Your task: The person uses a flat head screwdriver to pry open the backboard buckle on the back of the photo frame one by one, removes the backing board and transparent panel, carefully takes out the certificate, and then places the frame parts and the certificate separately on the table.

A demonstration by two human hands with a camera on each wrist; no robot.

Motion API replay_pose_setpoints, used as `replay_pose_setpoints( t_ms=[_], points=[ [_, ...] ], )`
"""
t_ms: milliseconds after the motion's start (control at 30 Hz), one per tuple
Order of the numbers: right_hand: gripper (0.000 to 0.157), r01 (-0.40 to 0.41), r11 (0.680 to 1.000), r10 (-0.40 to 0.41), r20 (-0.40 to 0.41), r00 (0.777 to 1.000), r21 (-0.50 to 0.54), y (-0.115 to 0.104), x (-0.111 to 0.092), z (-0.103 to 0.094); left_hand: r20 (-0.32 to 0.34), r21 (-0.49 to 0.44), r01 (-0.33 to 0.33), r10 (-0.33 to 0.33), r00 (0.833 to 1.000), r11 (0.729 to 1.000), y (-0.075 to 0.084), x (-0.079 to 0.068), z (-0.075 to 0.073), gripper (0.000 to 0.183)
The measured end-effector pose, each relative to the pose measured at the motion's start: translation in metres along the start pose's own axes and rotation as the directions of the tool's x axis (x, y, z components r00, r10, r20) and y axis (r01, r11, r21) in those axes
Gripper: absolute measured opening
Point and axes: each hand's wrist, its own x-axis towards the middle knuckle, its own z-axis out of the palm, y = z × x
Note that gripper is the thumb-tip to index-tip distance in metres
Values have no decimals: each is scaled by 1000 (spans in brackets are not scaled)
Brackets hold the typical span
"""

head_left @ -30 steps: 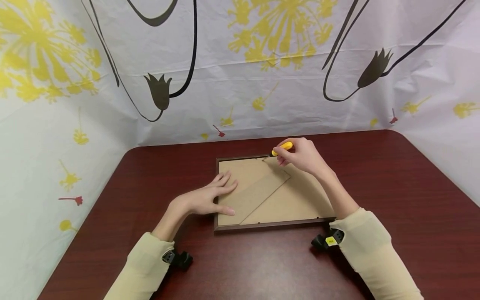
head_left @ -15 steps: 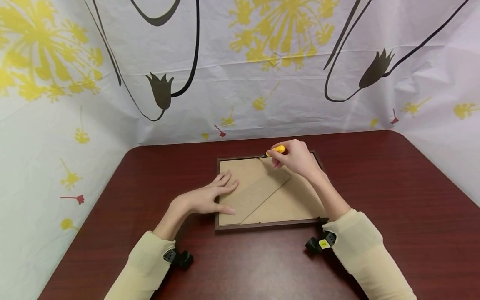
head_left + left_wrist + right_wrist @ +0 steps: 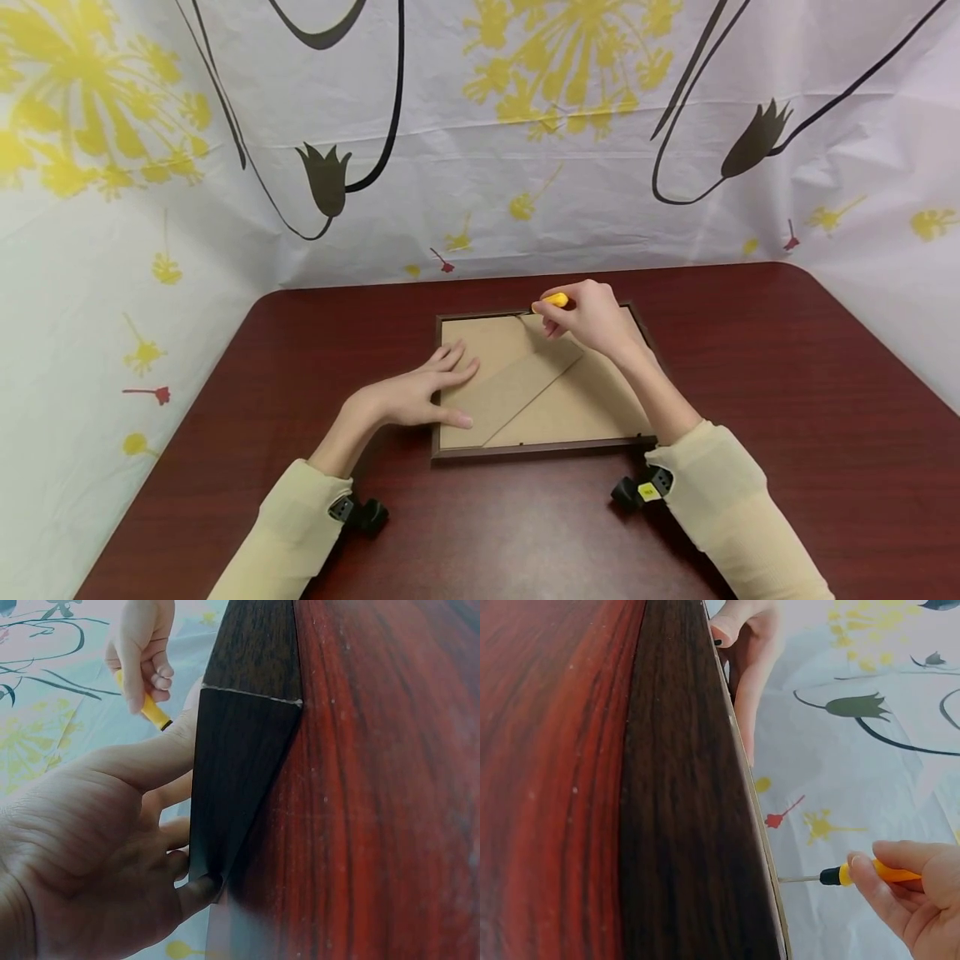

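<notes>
A dark wooden picture frame (image 3: 547, 450) lies on the table with its tan backing board (image 3: 607, 400) facing up. My left hand (image 3: 405, 398) rests over the frame's left side, fingers spread across the board and thumb nearer me. In my right hand (image 3: 592, 315) I grip a screwdriver (image 3: 557, 301) by its yellow handle, at the frame's far edge. Its thin metal shaft (image 3: 799, 879) reaches to the board's edge in the right wrist view. Small dark tabs (image 3: 521, 444) show along the near rim.
A dark red wooden table (image 3: 787, 375) carries the frame. Behind and beside it hangs a white sheet (image 3: 420, 192) printed with yellow and dark flowers. A diagonal stand flap (image 3: 517, 387) lies flat on the board. Both sleeves carry small black wrist cameras (image 3: 371, 517).
My right hand has moved a little left with the screwdriver, bringing its tip closer to the far rim. My left hand has stayed in place on the frame.
</notes>
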Motion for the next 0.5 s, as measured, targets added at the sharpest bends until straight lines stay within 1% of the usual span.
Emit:
replay_pose_setpoints(
  t_ms=[100, 200, 400, 500],
  points=[
    [18, 24, 1000, -23, -6, 1000, 9, 1, 0, 2, 0, 1, 0, 0, 1000, 1000, 1, 0, 0, 88],
    [19, 38, 999, -38, -15, 999, -12, 0, 0, 5, -2, 1, -1, 1, 1000, 1000, 0, 0, 0, 88],
    [17, 57, 985, -65, -48, 997, -160, -7, -2, 13, 3, 1, 1, -1, 1000, 1000, 1, 1, 0, 88],
    [16, 49, 981, -61, -57, 997, -189, -11, -3, 17, 6, 8, 2, -2, 1000, 1000, 2, 1, 0, 88]
  ],
)
